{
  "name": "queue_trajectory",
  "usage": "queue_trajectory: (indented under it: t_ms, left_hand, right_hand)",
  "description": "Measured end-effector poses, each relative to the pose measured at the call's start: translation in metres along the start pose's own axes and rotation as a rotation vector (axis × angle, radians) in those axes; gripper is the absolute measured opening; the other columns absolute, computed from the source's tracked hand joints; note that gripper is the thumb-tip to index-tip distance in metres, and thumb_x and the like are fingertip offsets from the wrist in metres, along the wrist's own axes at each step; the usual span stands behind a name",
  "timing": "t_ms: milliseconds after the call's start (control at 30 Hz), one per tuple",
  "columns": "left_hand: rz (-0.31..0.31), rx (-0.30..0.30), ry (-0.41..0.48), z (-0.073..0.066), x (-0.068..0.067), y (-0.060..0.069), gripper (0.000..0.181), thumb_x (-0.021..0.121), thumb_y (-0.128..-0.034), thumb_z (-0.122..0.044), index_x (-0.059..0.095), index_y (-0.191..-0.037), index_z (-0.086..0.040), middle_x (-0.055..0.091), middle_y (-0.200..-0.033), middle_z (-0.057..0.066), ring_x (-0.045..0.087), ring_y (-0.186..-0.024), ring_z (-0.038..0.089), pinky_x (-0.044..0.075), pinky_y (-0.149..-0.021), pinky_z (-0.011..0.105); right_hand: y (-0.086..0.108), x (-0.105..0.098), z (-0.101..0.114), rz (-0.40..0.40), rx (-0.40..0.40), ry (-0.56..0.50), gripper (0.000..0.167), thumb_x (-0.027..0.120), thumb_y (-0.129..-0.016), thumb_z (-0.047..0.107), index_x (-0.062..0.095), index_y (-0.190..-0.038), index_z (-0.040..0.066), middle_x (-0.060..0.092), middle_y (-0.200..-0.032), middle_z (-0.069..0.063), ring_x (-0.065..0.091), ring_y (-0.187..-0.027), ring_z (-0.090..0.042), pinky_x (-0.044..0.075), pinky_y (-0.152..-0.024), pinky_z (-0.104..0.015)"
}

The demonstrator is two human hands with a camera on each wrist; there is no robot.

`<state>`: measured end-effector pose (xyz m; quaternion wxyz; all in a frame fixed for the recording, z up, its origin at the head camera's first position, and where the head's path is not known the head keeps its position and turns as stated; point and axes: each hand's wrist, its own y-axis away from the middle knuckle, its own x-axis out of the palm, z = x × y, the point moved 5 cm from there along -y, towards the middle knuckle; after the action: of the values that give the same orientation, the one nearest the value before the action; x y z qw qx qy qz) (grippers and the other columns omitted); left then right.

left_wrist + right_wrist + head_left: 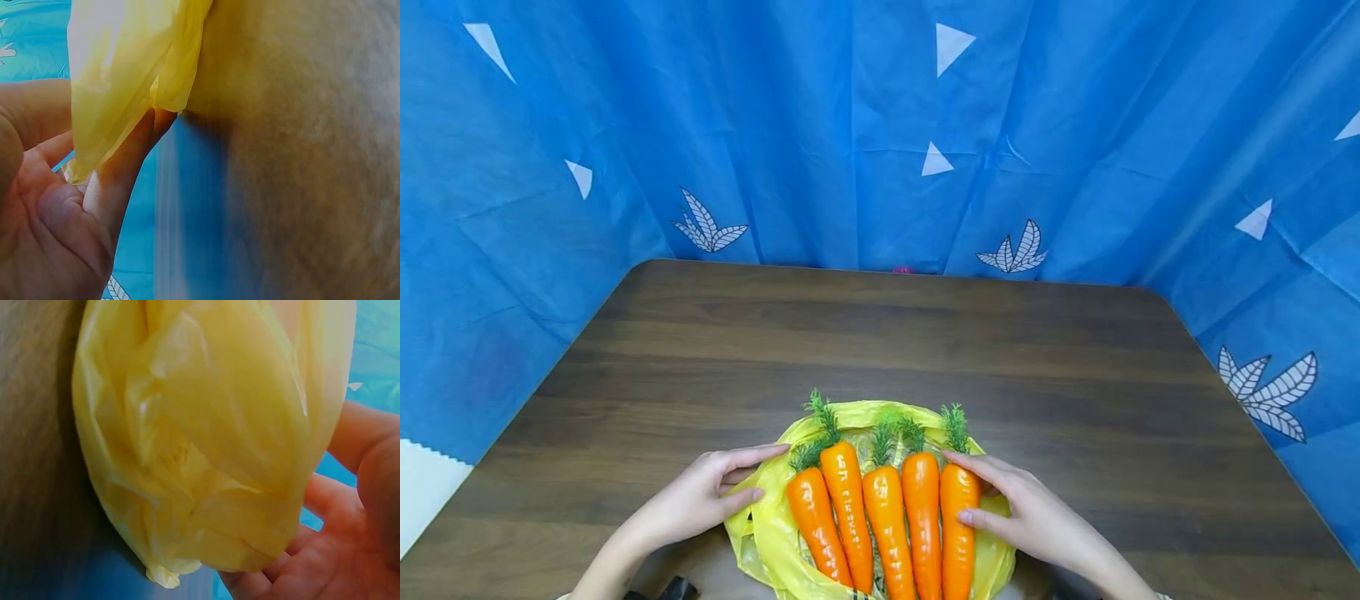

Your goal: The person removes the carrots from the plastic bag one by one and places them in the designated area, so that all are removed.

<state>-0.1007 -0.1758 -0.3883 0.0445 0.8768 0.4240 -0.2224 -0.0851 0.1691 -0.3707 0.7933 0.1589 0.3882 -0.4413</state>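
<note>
Left hand (703,493), loosely spread, touches a yellow bag (769,517); right hand (1030,510), also spread, touches the nearest of five carrots (957,554). Tugging the bag unevenly could roll them.

Blue leaf-printed cloth (805,108) behind dark wood-grain table (880,342).

Yellow plastic bag (775,521): thin, crumpled, mouth spread wide, lying at near edge of table (880,350). Five glossy orange carrots (887,521) lay side by side in it, feathery green tops (957,429) pointing away from the person, narrow ends cut off by the head view's lower edge. Left two leaned; other three near parallel. Left hand (703,497) touched bag's left side; right hand's (1037,510) thumb touched rightmost carrot (957,546).
</note>
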Motion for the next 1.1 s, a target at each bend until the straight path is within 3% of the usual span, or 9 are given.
queue_trajectory:
  t_ms: [200, 333, 467, 667, 900, 1100]
  left_hand:
    - [0.005, 0.014, -0.001, 0.001, 0.003, 0.003, 0.046, 0.061, -0.0905, -0.005, 0.047, -0.132, 0.007, 0.048, -0.129, 0.029, 0.057, -0.108, 0.018, 0.052, -0.078, 0.028]
    - [0.004, 0.039, -0.004, 0.0, 0.002, 0.005, 0.046, 0.061, -0.0903, -0.003, 0.046, -0.132, 0.01, 0.047, -0.128, 0.031, 0.057, -0.108, 0.017, 0.053, -0.078, 0.028]
    - [0.003, 0.033, 0.009, 0.0, 0.0, 0.004, 0.047, 0.061, -0.0902, -0.002, 0.045, -0.132, 0.011, 0.045, -0.129, 0.033, 0.056, -0.108, 0.017, 0.053, -0.078, 0.028]
    - [0.021, -0.003, 0.084, 0.001, 0.0, 0.006, 0.053, 0.061, -0.0902, -0.002, 0.038, -0.135, 0.013, 0.04, -0.131, 0.036, 0.058, -0.106, 0.018, 0.054, -0.075, 0.031]
    - [0.02, 0.033, 0.074, 0.0, 0.0, 0.002, 0.052, 0.06, -0.0903, -0.003, 0.039, -0.135, 0.012, 0.039, -0.131, 0.036, 0.058, -0.106, 0.018, 0.054, -0.074, 0.032]
    - [0.019, 0.033, 0.071, -0.001, -0.002, 0.0, 0.053, 0.062, -0.0897, -0.003, 0.039, -0.135, 0.012, 0.04, -0.132, 0.035, 0.058, -0.106, 0.017, 0.054, -0.075, 0.031]
  right_hand:
    - [-0.001, 0.005, -0.004, -0.024, -0.017, -0.172, 0.054, 0.071, -0.084, 0.03, 0.055, -0.129, 0.004, 0.06, -0.117, -0.011, 0.06, -0.09, -0.011, 0.053, -0.076, -0.03]
    - [-0.004, 0.005, -0.004, -0.069, -0.067, -0.265, 0.051, 0.072, -0.083, 0.017, 0.053, -0.127, -0.002, 0.06, -0.115, -0.017, 0.062, -0.086, -0.012, 0.055, -0.071, -0.03]
    - [-0.005, -0.001, -0.002, -0.105, -0.072, -0.329, 0.047, 0.071, -0.084, 0.011, 0.053, -0.126, -0.002, 0.06, -0.115, -0.014, 0.062, -0.086, -0.014, 0.055, -0.072, -0.031]
    - [-0.005, -0.008, 0.0, -0.109, -0.057, -0.372, 0.042, 0.069, -0.086, 0.011, 0.055, -0.124, 0.001, 0.059, -0.116, -0.011, 0.061, -0.089, -0.016, 0.054, -0.075, -0.031]
    - [-0.006, -0.018, 0.0, -0.111, -0.026, -0.391, 0.041, 0.069, -0.086, 0.011, 0.056, -0.123, 0.002, 0.059, -0.115, -0.011, 0.061, -0.092, -0.017, 0.053, -0.077, -0.031]
    - [-0.01, -0.039, 0.003, -0.113, 0.015, -0.405, 0.042, 0.067, -0.087, 0.008, 0.053, -0.127, 0.004, 0.055, -0.12, -0.014, 0.059, -0.099, -0.017, 0.052, -0.08, -0.029]
